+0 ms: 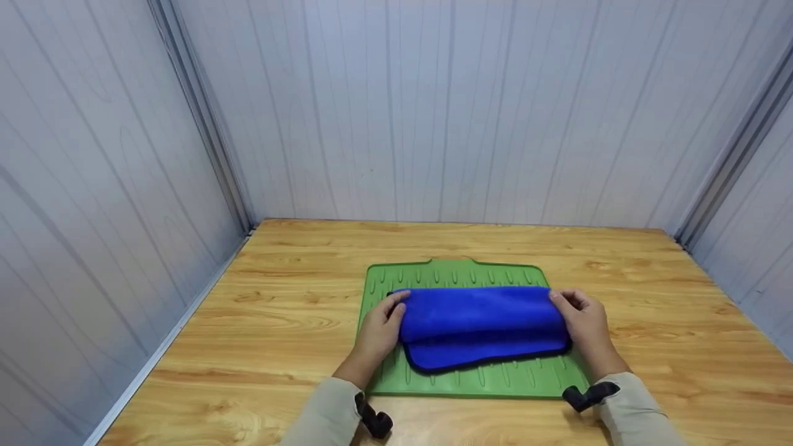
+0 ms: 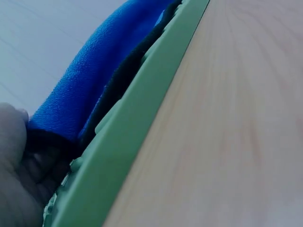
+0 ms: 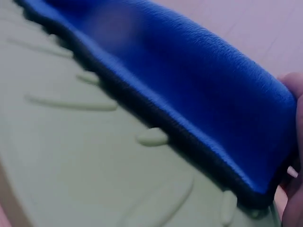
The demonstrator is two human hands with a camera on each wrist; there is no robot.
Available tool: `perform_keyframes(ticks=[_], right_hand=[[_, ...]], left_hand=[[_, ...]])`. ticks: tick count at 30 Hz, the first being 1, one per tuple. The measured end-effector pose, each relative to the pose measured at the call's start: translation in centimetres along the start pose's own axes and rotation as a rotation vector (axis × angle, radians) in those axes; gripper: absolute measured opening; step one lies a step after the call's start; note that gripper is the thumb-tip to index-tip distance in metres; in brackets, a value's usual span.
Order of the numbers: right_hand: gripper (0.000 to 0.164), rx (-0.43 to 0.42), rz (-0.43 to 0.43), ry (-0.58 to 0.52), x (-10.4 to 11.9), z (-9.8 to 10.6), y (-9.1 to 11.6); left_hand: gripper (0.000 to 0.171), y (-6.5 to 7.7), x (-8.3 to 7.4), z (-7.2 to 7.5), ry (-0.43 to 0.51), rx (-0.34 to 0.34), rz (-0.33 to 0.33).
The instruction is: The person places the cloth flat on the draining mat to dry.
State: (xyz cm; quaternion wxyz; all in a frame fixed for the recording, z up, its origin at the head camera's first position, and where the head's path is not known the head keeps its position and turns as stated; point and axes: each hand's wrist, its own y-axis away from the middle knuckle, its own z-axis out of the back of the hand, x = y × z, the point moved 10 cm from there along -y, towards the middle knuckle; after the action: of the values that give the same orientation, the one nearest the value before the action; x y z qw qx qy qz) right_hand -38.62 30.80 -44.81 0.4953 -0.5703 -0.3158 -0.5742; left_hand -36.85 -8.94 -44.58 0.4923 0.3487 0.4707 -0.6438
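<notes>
Partly hidden: ribbed green plastic-looking mat (image 1: 471, 387), its middle beneath a folded, black-edged blue plush cloth (image 1: 483, 308). Cloth's long axis runs left-right across the mat, fold toward the mat's tabbed far edge. Left hand (image 1: 379, 327) and right hand (image 1: 585, 319) pinch its opposite ends; some fingertips obscured.

Looks like a small work booth (image 1: 93, 186). Has pale walls (image 1: 372, 111) with wood-like lines on three sides, grey strips (image 1: 206, 118) up the corners, and a yellow wood-look table (image 1: 291, 310) in between.
</notes>
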Motion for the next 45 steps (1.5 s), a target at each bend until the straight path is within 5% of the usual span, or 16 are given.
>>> perform_keyframes(ticks=[3, 5, 9, 14, 20, 24, 31, 35, 41, 45], right_hand=[[0.01, -0.099, 0.023, -0.248, 0.4, 0.9, 0.0], [0.017, -0.122, 0.056, -0.372, 0.8, 1.1, 0.0], [0.026, -0.029, 0.104, -0.486, 1.3, 0.5, 0.1], [0.018, 0.202, 0.101, -0.334, 1.1, -1.2, 0.5], [0.044, 0.393, 0.192, 0.068, 1.2, -3.0, 1.2], [0.036, 0.367, 0.205, 0.112, 1.1, -2.9, 1.1], [0.024, 0.161, 0.166, 0.011, 1.1, -0.8, 0.3], [0.021, 0.07, 0.135, -0.054, 0.9, 0.1, 0.0], [0.019, 0.2, 0.16, -0.059, 1.0, -1.2, 0.2], [0.03, 0.311, 0.187, 0.04, 1.1, -2.3, 0.5]], left_hand=[[0.032, 0.0, -0.4, 0.6, 0.07, -0.047, -0.028], [0.032, 0.0, -0.6, 0.7, 0.142, -0.061, -0.037], [0.037, -0.2, -0.7, 0.5, 0.265, -0.039, -0.036], [0.043, 0.0, -0.3, -0.2, 0.235, 0.026, 0.02], [0.03, 0.2, 0.0, -0.7, 0.03, 0.06, 0.022], [0.029, 0.2, 0.0, -0.6, -0.008, 0.034, 0.013], [0.025, 0.0, -0.4, 0.4, -0.006, -0.054, -0.046], [0.03, 0.0, -0.4, 0.4, 0.04, -0.045, -0.036], [0.056, 0.1, 0.1, -0.8, 0.022, 0.064, 0.016], [0.06, 0.2, 0.3, -1.1, -0.027, 0.096, 0.037]])
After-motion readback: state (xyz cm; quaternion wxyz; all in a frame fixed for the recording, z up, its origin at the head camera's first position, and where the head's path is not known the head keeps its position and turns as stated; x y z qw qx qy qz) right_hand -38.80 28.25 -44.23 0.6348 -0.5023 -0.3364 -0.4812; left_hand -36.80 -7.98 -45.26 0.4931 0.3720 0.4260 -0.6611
